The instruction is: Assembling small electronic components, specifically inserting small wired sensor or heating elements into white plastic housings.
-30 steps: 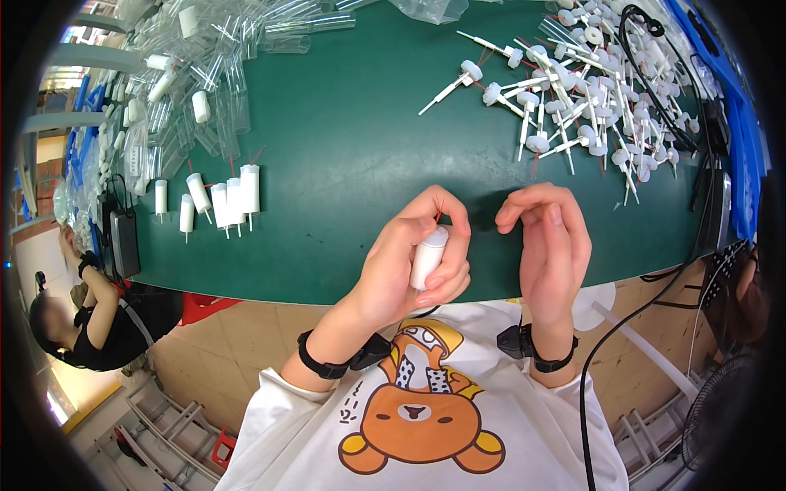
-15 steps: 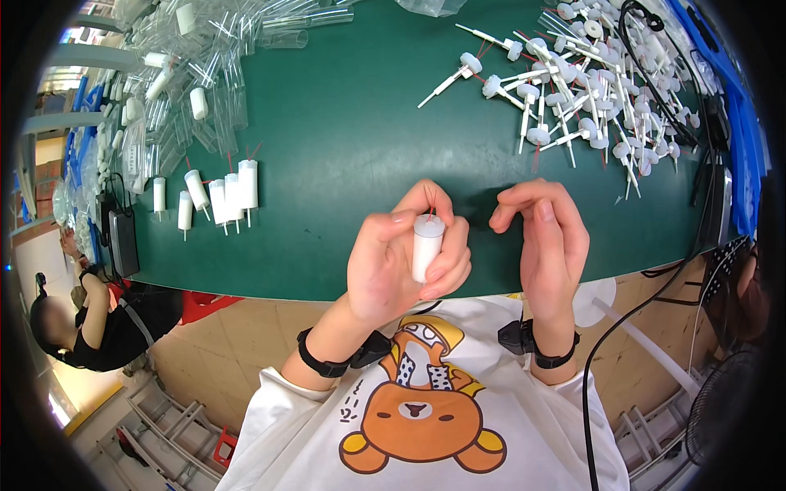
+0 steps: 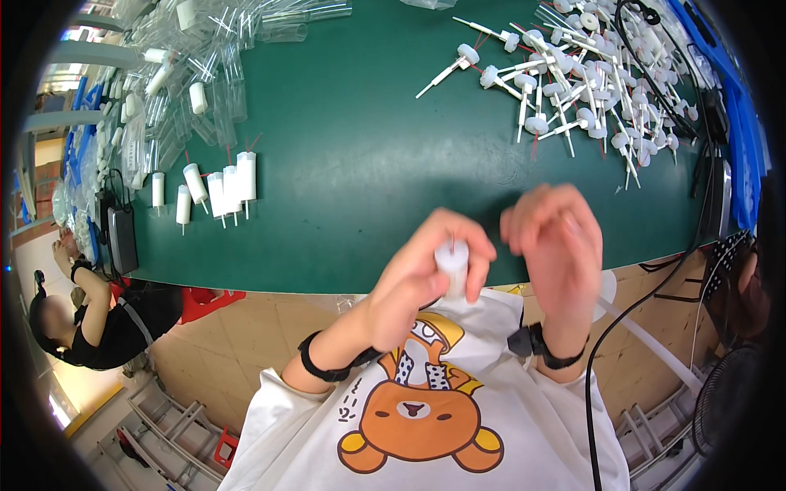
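Observation:
A small white cylinder [image 3: 452, 260] with a pale cap and a thin red wire on top is gripped in my left hand [image 3: 403, 288], above the table's near edge. My fingers wrap its far side and the thumb presses from the near side; its lower part is blurred. Just to the right, my right hand [image 3: 565, 250] hovers with loosely curved fingers, blurred by motion, and nothing shows in it. Several similar white cylinders [image 3: 216, 195] with thin stems and red wires stand or lean together on the left of the green table [image 3: 352, 147].
Clear plastic tubes [image 3: 233, 90] are heaped at the far left. At the far right lies a pile of white stems with round caps and red wires [image 3: 573, 82]. A black cable [image 3: 591, 393] runs down the right side. Another person [image 3: 94, 319] sits at the left.
My left hand has moved right and toward my body with the white cylinder, turning it so its capped end faces up. My right hand has shifted slightly right and is moving.

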`<state>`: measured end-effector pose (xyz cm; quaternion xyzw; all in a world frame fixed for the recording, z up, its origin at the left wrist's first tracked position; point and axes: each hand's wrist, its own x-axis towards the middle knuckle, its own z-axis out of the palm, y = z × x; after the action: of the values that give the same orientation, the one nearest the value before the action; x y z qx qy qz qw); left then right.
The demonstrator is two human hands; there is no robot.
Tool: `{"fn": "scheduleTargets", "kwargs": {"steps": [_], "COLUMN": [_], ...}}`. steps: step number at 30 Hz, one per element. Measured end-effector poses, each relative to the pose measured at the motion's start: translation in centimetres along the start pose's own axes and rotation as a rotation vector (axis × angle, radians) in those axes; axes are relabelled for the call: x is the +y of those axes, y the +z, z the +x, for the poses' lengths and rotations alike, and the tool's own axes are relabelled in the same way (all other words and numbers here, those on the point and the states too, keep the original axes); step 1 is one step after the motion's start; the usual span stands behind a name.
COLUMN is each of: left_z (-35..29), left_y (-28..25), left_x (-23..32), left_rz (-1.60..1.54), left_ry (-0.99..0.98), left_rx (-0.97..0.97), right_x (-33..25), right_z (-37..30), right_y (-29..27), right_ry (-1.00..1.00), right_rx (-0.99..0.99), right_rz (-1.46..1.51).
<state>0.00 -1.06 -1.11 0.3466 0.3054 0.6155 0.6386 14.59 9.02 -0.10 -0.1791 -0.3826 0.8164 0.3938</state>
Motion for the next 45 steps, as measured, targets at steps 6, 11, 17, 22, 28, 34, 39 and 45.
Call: {"fn": "scheduleTargets", "kwargs": {"steps": [6, 11, 17, 22, 28, 34, 39, 45], "left_z": [-4.2, -6.0, -6.5, -7.0, -6.9, -7.0, -6.2, -5.6], "left_y": [2.0, 0.9, 1.6, 1.4, 1.6, 1.6, 1.7, 1.8], "left_x": [-0.1, -1.0, -1.1, -2.7, -3.4, -4.2, -3.4, -2.3], "left_rz": [-0.135, -0.095, -0.200, -0.249, -0.360, -0.382, -0.452, -0.333], "left_ry": [-0.367, -0.470, -0.582, -0.661, -0.670, -0.602, -0.643, -0.726], "left_rx": [-0.053, -0.016, -0.045, 0.018, 0.176, 0.186, 0.235, 0.274], "right_x": [-3.1, -2.3, 0.6, 2.1, 5.1, 6.3, 6.1, 6.3], "right_z": [-5.8, -5.6, -7.0, -7.6, -9.6, -9.8, -9.7, -9.2], "right_y": [-0.7, -1.2, -0.6, 0.4, 1.1, 1.4, 2.2, 3.2], "right_ry": [0.813, 0.940, 0.837, 0.792, 0.609, 0.569, 0.706, 0.745], "right_rx": [-0.292, -0.635, -0.568, -0.433, -0.153, -0.052, 0.080, 0.156], "right_rz": [-0.234, -0.715, -0.579, -0.433, -0.253, -0.203, -0.072, 0.010]}}
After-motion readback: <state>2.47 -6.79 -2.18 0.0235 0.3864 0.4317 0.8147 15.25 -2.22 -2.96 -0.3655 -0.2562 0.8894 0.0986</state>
